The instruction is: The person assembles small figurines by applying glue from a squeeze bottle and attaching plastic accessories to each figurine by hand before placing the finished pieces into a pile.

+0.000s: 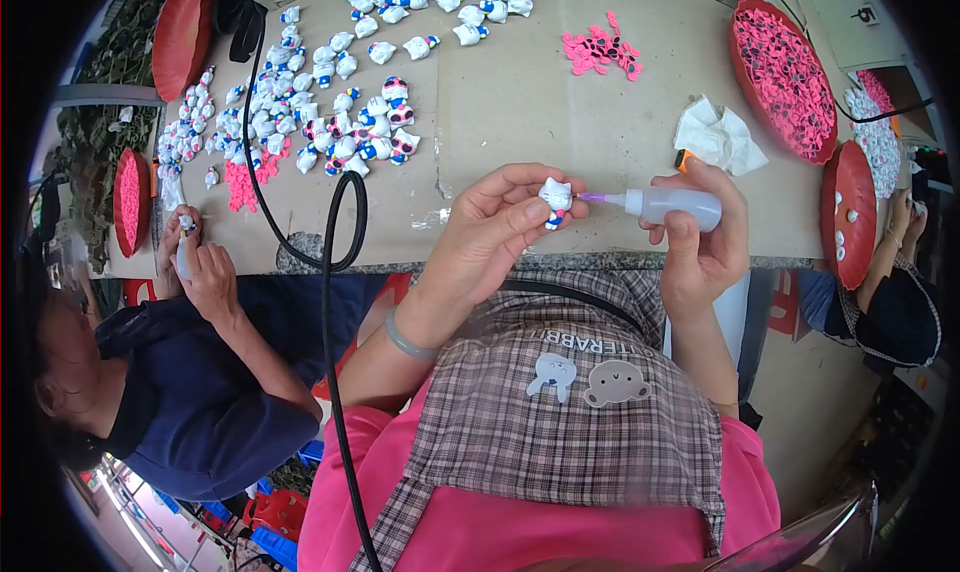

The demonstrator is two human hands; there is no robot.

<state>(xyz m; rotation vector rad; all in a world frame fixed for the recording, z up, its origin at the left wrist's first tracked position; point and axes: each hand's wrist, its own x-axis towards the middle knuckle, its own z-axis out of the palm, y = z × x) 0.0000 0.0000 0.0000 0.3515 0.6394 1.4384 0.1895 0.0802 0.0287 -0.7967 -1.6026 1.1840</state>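
Between the fingertips of my left hand [497,222] is a small white cat figurine [556,196] with blue and pink on its body, held upright above the table's near edge. My right hand [708,234] is wrapped round a translucent squeeze bottle [680,208] lying level. Its thin purple nozzle [597,198] points left, and the tip is at the figurine's side; I cannot tell whether they touch. Beyond my left hand lies a cluster of figurines with pink pieces on them [365,132]. A crumpled white tissue [718,137] rests past my right hand, with an orange-and-black object [684,160] beside it.
Many white-and-blue figurines [270,102] cover the table's left and far side. Small pink pieces [603,49] lie in a pile, and more fill a red tray [740,82]. Another red tray [843,237] stands nearer. A black cable [328,312] loops across. A co-worker [200,382] sits at left.
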